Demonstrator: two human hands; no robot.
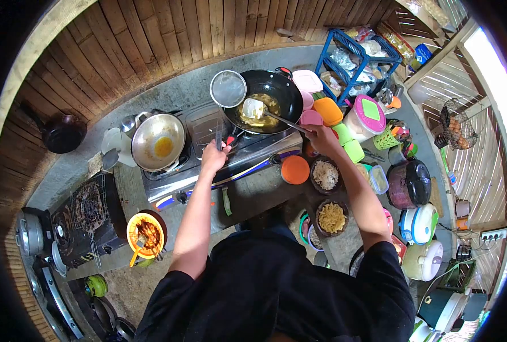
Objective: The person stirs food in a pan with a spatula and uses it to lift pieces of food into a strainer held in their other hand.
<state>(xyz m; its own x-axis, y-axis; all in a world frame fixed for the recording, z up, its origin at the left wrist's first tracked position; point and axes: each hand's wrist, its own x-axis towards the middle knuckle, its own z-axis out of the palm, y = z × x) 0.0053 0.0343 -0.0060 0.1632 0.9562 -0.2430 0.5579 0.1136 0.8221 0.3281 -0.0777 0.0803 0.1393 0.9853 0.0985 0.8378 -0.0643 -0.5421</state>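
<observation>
My left hand (214, 158) is closed round the handle of a round mesh strainer (228, 89), which is held over the left rim of a dark wok (289, 94). My right hand (322, 139) grips the long handle of a spatula (253, 108). Its pale, shiny head is down in the wok, among yellowish pieces of food (270, 104) in oil. The wok stands on the right burner of a gas stove (208, 181). A red-and-black wok handle (230, 140) shows just beside my left hand.
A second pan (144, 142) with a little yellow liquid sits on the left burner. An orange bowl of red sauce (132, 231) is at the left. Two bowls, one of shredded food (326, 174) and one of yellow pieces (331, 218), stand right. Plastic containers (327, 111) crowd beside the wok.
</observation>
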